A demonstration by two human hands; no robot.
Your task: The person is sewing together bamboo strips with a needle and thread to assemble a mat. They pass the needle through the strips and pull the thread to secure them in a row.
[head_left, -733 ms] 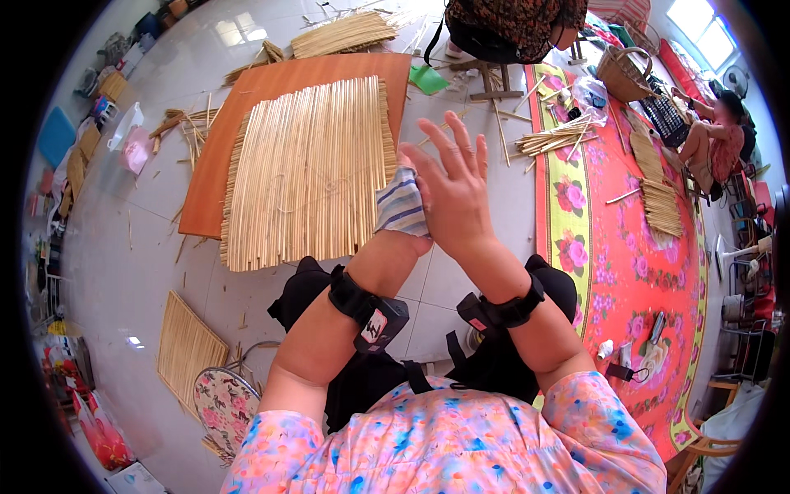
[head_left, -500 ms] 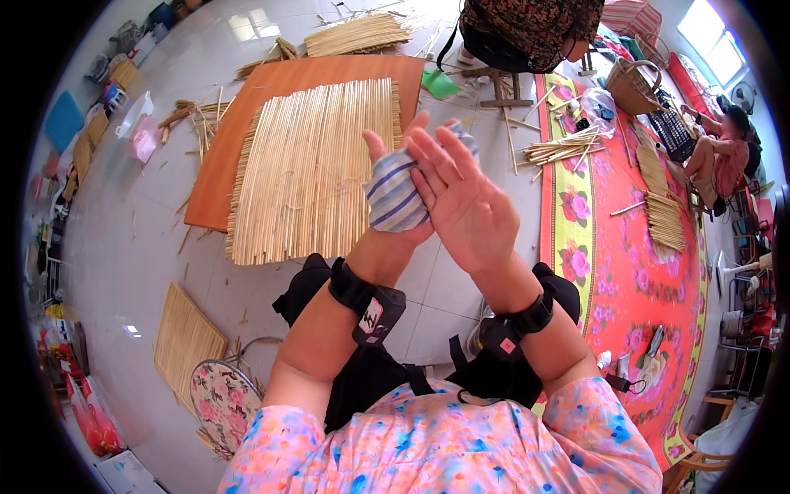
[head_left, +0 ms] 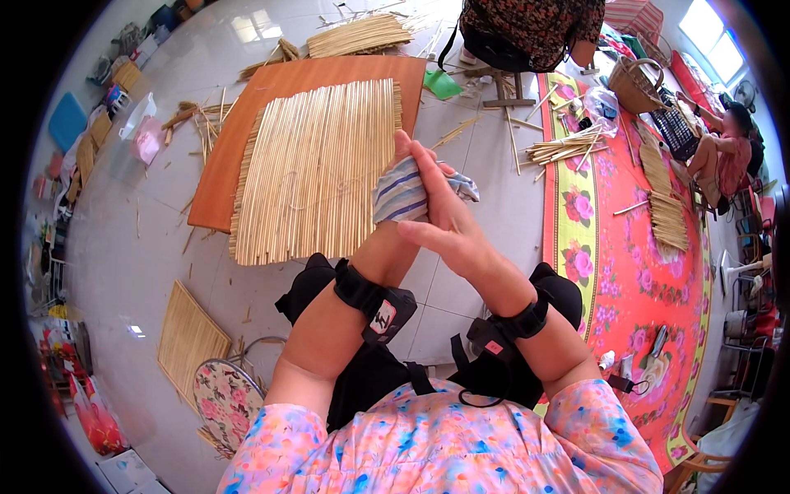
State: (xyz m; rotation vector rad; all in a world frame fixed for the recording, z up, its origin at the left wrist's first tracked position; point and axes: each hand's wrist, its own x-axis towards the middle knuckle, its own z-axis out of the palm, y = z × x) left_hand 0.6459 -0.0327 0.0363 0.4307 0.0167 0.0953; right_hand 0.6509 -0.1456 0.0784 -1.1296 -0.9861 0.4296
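A striped blue-and-white cloth (head_left: 401, 191) covers much of my left hand (head_left: 402, 143), and a loose end sticks out to the right. Stretched fingers of the left hand show above the cloth, though most are hidden. My right hand (head_left: 448, 221) lies flat against the left hand and cloth, its fingers straight and side by side, its thumb apart. Just beyond and left of both hands, a mat of pale straw-like stalks (head_left: 317, 169) lies on a brown wooden board (head_left: 220, 169), with a loose thread across it.
A red floral floor covering (head_left: 613, 272) spreads along the right, with bundled stalks (head_left: 568, 148) and a wicker basket (head_left: 632, 85) on it. A stalk panel (head_left: 188, 342) and round floral seat (head_left: 226, 403) are at lower left. Another person (head_left: 728, 156) sits far right.
My right hand has turned from palm showing and fingers spread to flat against my left hand. The two hands have come together, and the cloth's loose end now shows at the right.
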